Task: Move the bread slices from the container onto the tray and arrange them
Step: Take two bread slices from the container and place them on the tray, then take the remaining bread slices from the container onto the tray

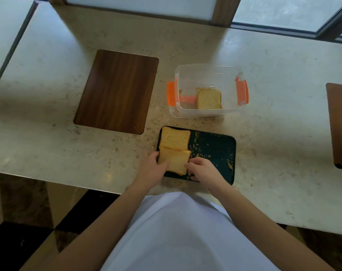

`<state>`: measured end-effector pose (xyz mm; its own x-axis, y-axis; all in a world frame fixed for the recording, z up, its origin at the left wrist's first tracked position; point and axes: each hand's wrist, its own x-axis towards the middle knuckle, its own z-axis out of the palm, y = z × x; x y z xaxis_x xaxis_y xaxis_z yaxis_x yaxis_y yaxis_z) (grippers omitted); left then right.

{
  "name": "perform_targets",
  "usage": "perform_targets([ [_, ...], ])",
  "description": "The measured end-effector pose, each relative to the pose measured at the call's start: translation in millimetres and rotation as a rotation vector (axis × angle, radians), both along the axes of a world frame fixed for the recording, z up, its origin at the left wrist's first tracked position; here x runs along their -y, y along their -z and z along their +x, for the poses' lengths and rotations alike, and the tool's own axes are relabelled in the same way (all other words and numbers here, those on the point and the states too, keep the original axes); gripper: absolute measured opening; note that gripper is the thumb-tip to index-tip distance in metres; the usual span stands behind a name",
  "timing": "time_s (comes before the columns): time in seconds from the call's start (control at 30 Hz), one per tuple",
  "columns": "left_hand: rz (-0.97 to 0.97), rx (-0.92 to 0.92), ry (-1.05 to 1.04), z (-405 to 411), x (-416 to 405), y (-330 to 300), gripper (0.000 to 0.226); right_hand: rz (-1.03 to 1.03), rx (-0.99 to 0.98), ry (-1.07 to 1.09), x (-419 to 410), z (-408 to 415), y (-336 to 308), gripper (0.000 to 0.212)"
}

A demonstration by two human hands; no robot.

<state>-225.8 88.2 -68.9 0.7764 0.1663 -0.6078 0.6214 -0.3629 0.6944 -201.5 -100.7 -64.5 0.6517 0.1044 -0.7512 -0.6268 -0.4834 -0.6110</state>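
- 2 hands work at the near edge of the counter: the left hand point(149, 167) and right hand point(202, 169) pinch the near bread slice point(175, 160) from either side, fingers closed on its edges.
- 1 dark tray point(215, 151) holds 2 slices on its left half; the far slice point(175, 138) slightly overlaps the near one. Crumbs dot the bare right half.
- 1 clear container point(207, 75) with 2 orange clips sits just beyond the tray, 1 slice point(209, 99) inside.
- 2 wooden boards: 1 point(117, 90) left of the container, 1 point(340, 124) cut off at the right edge.
- The counter point(283, 94) is pale speckled stone below windows point(283, 10); dark and tan floor tiles show nearest.
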Motion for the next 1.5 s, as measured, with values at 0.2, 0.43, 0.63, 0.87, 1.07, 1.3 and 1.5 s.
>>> perform_targets([
  [0.2,0.041,-0.041,-0.051,-2.6,0.1,0.5,0.059,-0.064,-0.001,-0.073,-1.9,-2.0,2.0,0.021],
  [0.43,0.147,-0.087,0.047,-6.1,2.3,3.2,0.061,-0.074,-0.02,-0.112,-5.3,-2.6,0.2,0.019],
  [0.63,0.156,-0.126,0.068,-3.5,-0.2,0.0,0.068,-0.099,-0.008,-0.138,-13.0,-1.2,-5.2,0.036],
  [0.87,0.242,-0.129,0.159,-2.4,3.9,-0.4,0.04,-0.08,-0.039,-0.14,-9.8,2.1,2.9,0.02],
  [1.07,0.669,0.039,0.504,11.4,8.5,-38.3,0.047,-0.204,0.053,-0.403,2.2,17.3,-11.8,0.048],
  [1.3,0.547,0.834,0.173,111.8,54.1,-123.9,0.043,-0.235,0.807,-0.055,33.0,143.5,-102.6,0.029],
  [1.5,0.381,0.045,0.391,230.4,98.8,-84.8,0.02,-0.417,0.363,-0.173,16.8,234.8,-69.1,0.019],
])
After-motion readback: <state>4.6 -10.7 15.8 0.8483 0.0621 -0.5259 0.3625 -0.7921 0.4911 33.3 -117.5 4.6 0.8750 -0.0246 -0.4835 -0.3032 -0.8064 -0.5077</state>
